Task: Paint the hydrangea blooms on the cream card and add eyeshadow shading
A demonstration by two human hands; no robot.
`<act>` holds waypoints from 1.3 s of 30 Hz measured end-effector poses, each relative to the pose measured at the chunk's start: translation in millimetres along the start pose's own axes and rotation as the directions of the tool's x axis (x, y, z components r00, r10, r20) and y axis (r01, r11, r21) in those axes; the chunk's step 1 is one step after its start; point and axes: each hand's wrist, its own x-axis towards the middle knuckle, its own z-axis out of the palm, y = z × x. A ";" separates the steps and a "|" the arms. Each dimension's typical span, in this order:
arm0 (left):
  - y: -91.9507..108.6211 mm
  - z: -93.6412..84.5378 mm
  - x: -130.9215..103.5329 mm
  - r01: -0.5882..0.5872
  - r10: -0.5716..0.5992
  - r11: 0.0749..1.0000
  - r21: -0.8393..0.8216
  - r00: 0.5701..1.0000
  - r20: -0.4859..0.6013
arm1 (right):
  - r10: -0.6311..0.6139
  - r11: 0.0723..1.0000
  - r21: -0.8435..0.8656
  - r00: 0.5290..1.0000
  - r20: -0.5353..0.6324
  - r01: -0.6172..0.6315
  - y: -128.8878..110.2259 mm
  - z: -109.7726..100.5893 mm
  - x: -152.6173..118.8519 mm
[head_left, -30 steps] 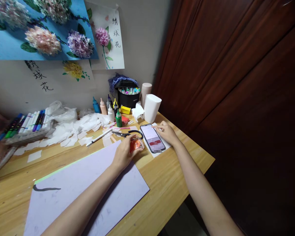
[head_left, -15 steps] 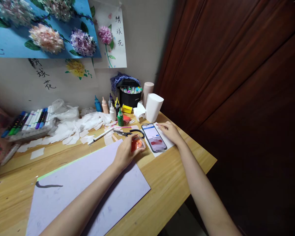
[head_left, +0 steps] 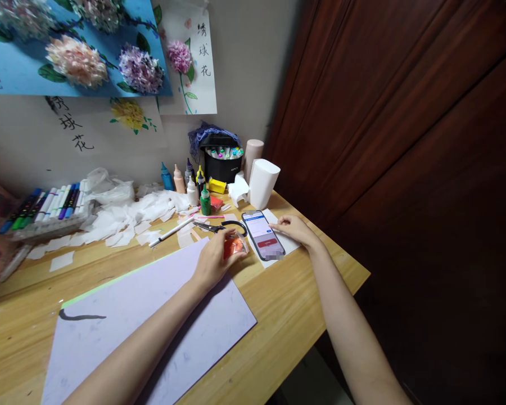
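Observation:
My left hand is closed around a small clear plastic packet with something orange-red inside, its thumb and fingers at either side. It rests over the far corner of the lilac board, which bears a dark curved brush stroke. Beside the packet lies a phone with a lit screen, on white paper. My right hand is at the phone's right side, empty, index finger stretched to the screen's edge; whether it touches the glass I cannot tell. Black-handled scissors lie just beyond the packet.
White paper scraps, a white pen and several paint bottles, one green, lie behind the board. A white container and black marker case stand at the wall. Dark wooden panels rise at right.
My right index finger has shifted slightly down along the phone's edge. The phone's screen looks a little different low down. My left hand keeps its hold on the packet; the view has shifted slightly.

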 end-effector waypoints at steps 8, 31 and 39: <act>1.7 -2.1 -0.1 -0.035 0.035 0.999 -0.009 0.998 -0.049 | -0.212 0.973 0.138 0.947 0.241 0.182 -56.8 36.4 -31.6; 3.2 -47.7 -22.5 -0.124 0.116 0.986 0.116 0.990 0.076 | -0.175 0.818 0.570 0.911 0.374 -0.076 -78.7 95.8 -71.3; 7.1 -33.5 -29.7 -0.037 0.038 0.995 0.091 0.999 -0.002 | -0.161 0.847 0.519 0.875 0.457 -0.115 -79.4 83.3 -68.4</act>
